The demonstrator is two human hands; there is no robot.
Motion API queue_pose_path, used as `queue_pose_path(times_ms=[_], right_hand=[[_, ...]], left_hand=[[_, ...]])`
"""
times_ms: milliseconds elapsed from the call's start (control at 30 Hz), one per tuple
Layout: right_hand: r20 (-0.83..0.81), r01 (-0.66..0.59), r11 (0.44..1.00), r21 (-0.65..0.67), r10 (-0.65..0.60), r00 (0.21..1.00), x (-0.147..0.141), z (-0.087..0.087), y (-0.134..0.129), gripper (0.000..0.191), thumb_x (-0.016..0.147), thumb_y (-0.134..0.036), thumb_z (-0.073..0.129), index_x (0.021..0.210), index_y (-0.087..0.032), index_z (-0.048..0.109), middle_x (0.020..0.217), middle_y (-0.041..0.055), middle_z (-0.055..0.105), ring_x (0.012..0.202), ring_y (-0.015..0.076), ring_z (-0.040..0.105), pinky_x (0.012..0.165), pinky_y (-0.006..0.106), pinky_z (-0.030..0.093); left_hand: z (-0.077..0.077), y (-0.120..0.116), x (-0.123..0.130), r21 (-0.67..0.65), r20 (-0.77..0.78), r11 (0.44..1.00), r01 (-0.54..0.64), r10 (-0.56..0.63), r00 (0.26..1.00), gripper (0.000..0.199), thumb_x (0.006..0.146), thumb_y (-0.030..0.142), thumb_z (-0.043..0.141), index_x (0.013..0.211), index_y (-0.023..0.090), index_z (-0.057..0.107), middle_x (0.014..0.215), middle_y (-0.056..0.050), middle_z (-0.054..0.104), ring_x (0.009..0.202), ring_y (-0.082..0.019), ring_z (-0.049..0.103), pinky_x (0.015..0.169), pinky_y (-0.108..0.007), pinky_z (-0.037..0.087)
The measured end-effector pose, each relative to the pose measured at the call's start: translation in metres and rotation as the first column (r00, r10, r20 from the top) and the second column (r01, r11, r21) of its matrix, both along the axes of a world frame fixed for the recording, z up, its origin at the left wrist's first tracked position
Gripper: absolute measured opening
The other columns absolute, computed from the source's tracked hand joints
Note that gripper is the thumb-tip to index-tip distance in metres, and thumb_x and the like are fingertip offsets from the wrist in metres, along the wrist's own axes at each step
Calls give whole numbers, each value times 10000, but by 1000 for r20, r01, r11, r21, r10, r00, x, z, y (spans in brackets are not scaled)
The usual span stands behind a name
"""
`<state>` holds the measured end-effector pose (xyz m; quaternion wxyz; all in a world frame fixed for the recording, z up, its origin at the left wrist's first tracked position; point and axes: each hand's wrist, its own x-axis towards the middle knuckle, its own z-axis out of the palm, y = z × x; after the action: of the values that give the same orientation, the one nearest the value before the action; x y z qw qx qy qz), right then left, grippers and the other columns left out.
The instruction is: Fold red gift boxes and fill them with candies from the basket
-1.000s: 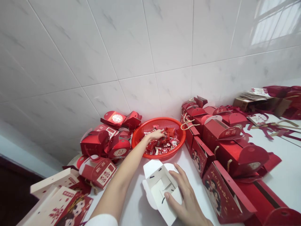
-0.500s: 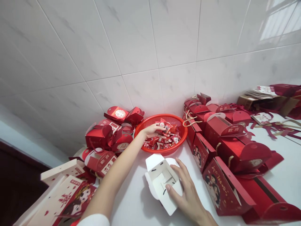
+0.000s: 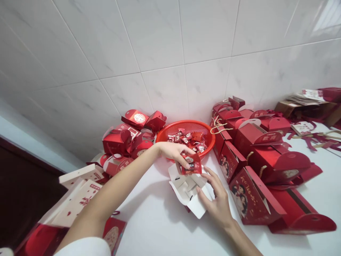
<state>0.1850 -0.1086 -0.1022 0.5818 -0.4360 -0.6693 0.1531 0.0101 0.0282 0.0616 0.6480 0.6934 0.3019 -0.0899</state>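
Observation:
My left hand (image 3: 177, 154) is closed on red wrapped candies (image 3: 192, 164), held just above an open paper gift box (image 3: 188, 192). The box is white inside, with slots in its raised flaps, and its floor shows bare. My right hand (image 3: 215, 195) grips the right wall of this box, thumb inside and fingers on the outer side. Behind my left hand stands a red plastic basket (image 3: 210, 139) with more wrapped candies (image 3: 183, 137) in it. How many candies my left hand holds is hidden by the fingers.
Red gift boxes (image 3: 274, 167) fill the right side of the white table (image 3: 149, 209). Another group of red boxes (image 3: 117, 142) and cream boxes (image 3: 80, 199) lies on the left. A tiled wall (image 3: 162, 89) closes off the back. Ribbons (image 3: 311, 140) lie far right.
My left hand has come out of the basket with candies and moved toward me, over the open box. My right hand still holds the box. The view has shifted slightly.

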Motion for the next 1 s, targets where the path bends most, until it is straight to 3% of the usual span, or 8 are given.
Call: queue_pose_path(times_ms=[67,167,333,433,533,667,800,1000], right_hand=[[-3,-5,1000,6,5,1000,0,1,0,325,898,-213,631,1221,-223,592,1380,149,584,1284,278,580,1005,430,536],[-13,-9,1000,19,9,1000,0,2,0,330,891,-177,620,1217,-227,590,1364,142,595,1274,266,586,997,417,540],[-11,-10,1000,7,10,1000,1,1,-1,316,891,-168,602,1203,-220,598,1374,138,588,1296,270,567,1030,433,514],[-10,-5,1000,6,5,1000,2,2,-3,312,894,-179,596,1203,-219,594,1390,141,570,1305,279,555,1041,451,499],[-13,17,1000,8,-17,1000,3,4,-5,321,898,-203,592,1219,-216,581,1415,154,535,1315,294,535,993,443,521],[-56,8,1000,13,-7,998,4,6,-7,358,916,-237,568,1272,-210,551,1373,166,552,1276,304,551,897,412,555],[-75,-107,993,48,110,991,7,7,-10,389,939,-358,548,1296,-202,546,1286,156,603,1225,323,585,962,461,520],[-72,-326,945,31,328,942,11,8,-13,548,964,-588,454,1378,-237,529,1426,138,537,1348,344,499,1072,486,445]], left_hand=[[-6,-7,-2,92,-92,995,49,-41,995,510,655,334,881,1103,201,678,914,-19,746,787,-186,707,709,-284,582],[-11,-16,-4,280,-228,951,133,-69,971,516,742,235,783,1232,193,627,981,-38,748,835,-189,705,720,-275,559],[1,-35,-4,508,-327,830,233,-65,943,429,829,123,626,1256,168,620,1092,-79,732,973,-191,686,800,-265,513],[11,-45,-7,629,-386,728,273,-12,922,388,843,168,629,1230,178,648,1052,-68,716,958,-192,666,783,-246,476],[16,-54,-15,688,-474,646,330,56,879,473,822,261,678,1287,189,625,1105,-85,670,976,-223,631,775,-254,441],[18,-61,-31,652,-509,681,334,66,858,564,765,365,749,1291,209,615,1173,-83,622,1029,-243,602,808,-252,426],[14,-64,-45,641,-446,716,278,52,893,637,711,450,803,1271,206,622,1223,-83,598,1087,-260,583,858,-259,428],[5,-75,-49,693,-326,693,201,53,944,482,749,305,781,1204,219,648,1152,-60,580,1044,-243,569,860,-275,428]])
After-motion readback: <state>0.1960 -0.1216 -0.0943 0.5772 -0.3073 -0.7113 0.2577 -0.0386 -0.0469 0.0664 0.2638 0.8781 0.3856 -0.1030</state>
